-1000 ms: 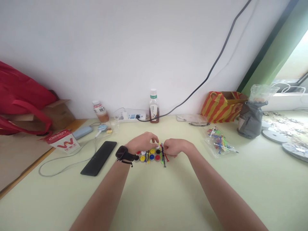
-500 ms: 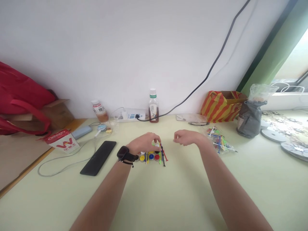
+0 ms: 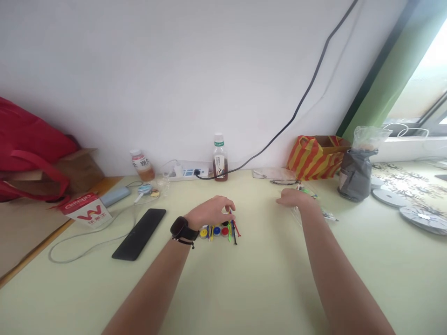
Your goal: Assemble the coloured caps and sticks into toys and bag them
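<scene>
My left hand [image 3: 213, 211] is curved over a group of small plastic pieces, its thumb and index finger apart. Beside its fingertips lie thin coloured sticks, among them a red stick [image 3: 237, 229] and a dark stick [image 3: 234, 235]. Under and before the hand are small round pieces: a yellow one [image 3: 203, 233], a blue one [image 3: 217, 231] and a red one [image 3: 225, 231]. My right hand [image 3: 293, 197] is by a clear plastic bag [image 3: 326, 214] of coloured pieces, partly covering it. Its fingers are bunched together; anything between them is hidden.
A black slab [image 3: 139, 234] and a red-and-white box [image 3: 87, 211] stand left. Along the wall are a bottle [image 3: 219, 160], a power strip [image 3: 190, 171] and a striped bag [image 3: 314, 158]. A grey bag [image 3: 356, 174] and grey discs [image 3: 424, 218] are at the right.
My right hand has moved right, from the middle of the table to the clear plastic bag. The left hand stays over the coloured pieces. The view has shifted slightly.
</scene>
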### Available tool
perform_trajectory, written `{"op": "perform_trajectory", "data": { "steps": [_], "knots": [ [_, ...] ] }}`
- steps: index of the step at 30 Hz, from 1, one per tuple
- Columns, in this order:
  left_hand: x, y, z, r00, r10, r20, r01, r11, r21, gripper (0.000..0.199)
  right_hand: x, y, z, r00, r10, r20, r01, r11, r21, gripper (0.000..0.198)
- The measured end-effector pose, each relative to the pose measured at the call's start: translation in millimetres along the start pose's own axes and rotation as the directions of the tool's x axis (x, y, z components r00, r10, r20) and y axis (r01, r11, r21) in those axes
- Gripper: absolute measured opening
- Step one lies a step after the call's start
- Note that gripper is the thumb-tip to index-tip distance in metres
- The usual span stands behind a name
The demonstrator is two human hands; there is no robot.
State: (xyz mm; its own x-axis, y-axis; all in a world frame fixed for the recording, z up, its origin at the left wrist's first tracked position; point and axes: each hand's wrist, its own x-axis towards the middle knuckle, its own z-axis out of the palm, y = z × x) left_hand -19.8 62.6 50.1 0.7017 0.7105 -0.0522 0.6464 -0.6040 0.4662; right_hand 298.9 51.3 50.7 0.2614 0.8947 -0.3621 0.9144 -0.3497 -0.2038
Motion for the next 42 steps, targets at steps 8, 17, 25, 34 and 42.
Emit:
{"op": "perform_trajectory", "data": {
  "steps": [8, 17, 25, 34, 42],
  "knots": [
    [2.4, 6.3, 2.6, 1.0, 0.004, -0.015, -0.005, 1.0, -0.009, 0.03, -14.7, -32.7, -1.7, 0.943, -0.321, 0.082, 0.311, 0.943, 0.123, 0.035],
    [3.4, 2.0, 11.3, 0.997, -0.003, -0.08, 0.003, 1.0, 0.001, 0.035, 20.7, -23.0, 19.5, 0.898, -0.386, -0.209, 0.431, 0.868, 0.246, 0.021],
    [6.1, 11.4, 22.8, 0.995, 0.069, -0.072, -0.071, 0.997, -0.019, 0.038, 30.2, -31.2, 38.5, 0.867, -0.477, -0.143, 0.496, 0.807, 0.32, 0.013],
    [9.1, 17.5, 22.4, 0.979, 0.088, -0.185, -0.112, 0.986, -0.125, 0.046, -15.4, -13.0, -22.5, 0.804, -0.54, -0.249, 0.588, 0.663, 0.463, 0.016],
    [16.5, 52.8, 60.7, 0.974, 0.001, -0.228, -0.058, 0.969, -0.241, 0.066, -40.6, -12.8, -43.2, 0.726, -0.531, -0.436, 0.687, 0.587, 0.429, 0.005]
  ]
}}
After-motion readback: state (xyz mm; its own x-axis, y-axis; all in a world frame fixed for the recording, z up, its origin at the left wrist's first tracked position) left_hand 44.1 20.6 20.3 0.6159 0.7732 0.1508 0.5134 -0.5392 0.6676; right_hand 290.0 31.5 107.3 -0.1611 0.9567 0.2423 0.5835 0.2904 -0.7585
